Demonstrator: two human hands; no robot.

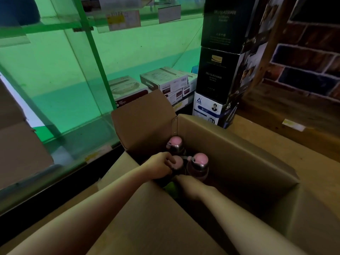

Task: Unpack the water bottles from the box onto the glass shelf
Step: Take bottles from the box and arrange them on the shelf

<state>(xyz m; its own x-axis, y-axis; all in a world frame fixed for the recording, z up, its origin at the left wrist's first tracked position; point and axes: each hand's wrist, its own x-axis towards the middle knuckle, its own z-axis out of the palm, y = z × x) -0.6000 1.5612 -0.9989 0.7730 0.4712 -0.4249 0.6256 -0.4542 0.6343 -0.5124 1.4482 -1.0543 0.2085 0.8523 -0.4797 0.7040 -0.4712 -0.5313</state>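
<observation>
An open cardboard box (237, 144) stands in front of me with three pink-capped water bottles upright in its far left corner. My left hand (160, 167) grips the top of the nearest bottle (178, 161). A second bottle (199, 162) stands just right of it, and a third (175, 143) stands behind. My right hand (191, 184) reaches down inside the box beside the bottles; its fingers are hidden in the dark below them. The glass shelf (60, 144) lies to the left of the box, green-tinted.
White product boxes (163, 80) sit on a lower shelf behind the box. A stack of dark glassware boxes (219, 70) rises at the back right. A brown carton (16, 140) stands at the far left. A wooden surface and a brick wall (303, 57) lie to the right.
</observation>
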